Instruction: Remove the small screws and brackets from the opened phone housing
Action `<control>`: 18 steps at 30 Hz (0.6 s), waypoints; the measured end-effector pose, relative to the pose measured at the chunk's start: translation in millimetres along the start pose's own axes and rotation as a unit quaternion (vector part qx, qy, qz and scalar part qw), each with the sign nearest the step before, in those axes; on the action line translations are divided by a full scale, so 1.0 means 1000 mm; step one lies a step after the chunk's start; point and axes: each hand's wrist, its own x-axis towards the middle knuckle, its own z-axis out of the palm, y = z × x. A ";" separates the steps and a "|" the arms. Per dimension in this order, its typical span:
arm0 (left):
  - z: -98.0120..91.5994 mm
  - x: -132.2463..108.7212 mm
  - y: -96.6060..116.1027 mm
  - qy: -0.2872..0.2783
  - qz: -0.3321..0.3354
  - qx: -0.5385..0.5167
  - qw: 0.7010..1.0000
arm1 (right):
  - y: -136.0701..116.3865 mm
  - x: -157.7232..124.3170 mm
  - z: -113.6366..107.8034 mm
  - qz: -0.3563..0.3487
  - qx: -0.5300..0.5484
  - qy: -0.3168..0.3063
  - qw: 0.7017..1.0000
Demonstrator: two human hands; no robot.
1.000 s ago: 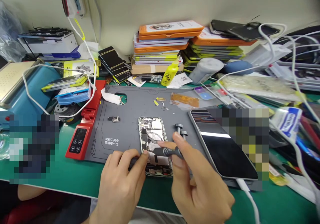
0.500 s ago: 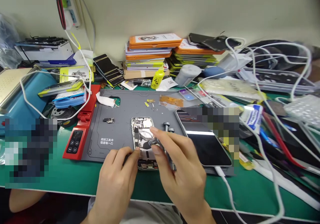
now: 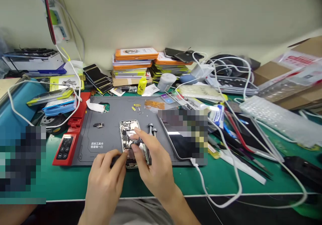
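Left hand (image 3: 107,173), eight o'clock of opened phone (image 3: 125,136), grasped dark object (image 3: 114,161); right hand (image 3: 158,166), four o'clock, pinched grey tool (image 3: 136,142).

Flat boxes (image 3: 136,53) are stacked near the wall (image 3: 161,13), a yellow bottle (image 3: 142,86) (slightly tilted) is placed before them, and bubble wrap (image 3: 270,117) is seen at right.

The right grip (image 3: 157,163) hid most of a dark tool (image 3: 136,142) and the three-o'clock side of the opened phone (image 3: 125,139); the left grip (image 3: 108,171) mostly hid a black object (image 3: 115,161). Pixel blocks (image 3: 195,124) masked part of the larger phone (image 3: 181,148). A blue casing (image 3: 16,109) was cut off at nine o'clock, cardboard boxes (image 3: 270,71) at three.
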 end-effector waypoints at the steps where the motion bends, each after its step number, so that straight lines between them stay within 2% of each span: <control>1: 0.000 0.000 -0.001 0.001 0.003 0.003 1.000 | 0.000 -0.003 -0.002 0.015 0.007 0.017 1.000; 5: 0.000 -0.003 -0.002 0.001 0.007 0.013 1.000 | 0.005 -0.011 -0.032 0.142 -0.021 0.154 0.978; 6: 0.000 -0.003 -0.001 0.002 0.008 0.015 1.000 | 0.008 -0.011 -0.042 0.180 -0.050 0.169 0.968; 9: 0.000 -0.004 -0.001 0.003 0.018 0.024 1.000 | 0.019 -0.007 -0.073 0.276 -0.087 0.101 0.952; 12: 0.000 -0.003 0.000 0.005 0.024 0.037 0.999 | 0.032 -0.005 -0.091 0.329 -0.080 0.038 0.940; 15: -0.001 -0.003 -0.002 0.010 0.027 0.049 0.998 | 0.039 -0.009 -0.097 0.341 -0.076 0.018 0.937; 18: -0.001 -0.005 -0.005 -0.001 0.036 0.061 0.997 | 0.038 -0.014 -0.096 0.329 -0.060 0.033 0.942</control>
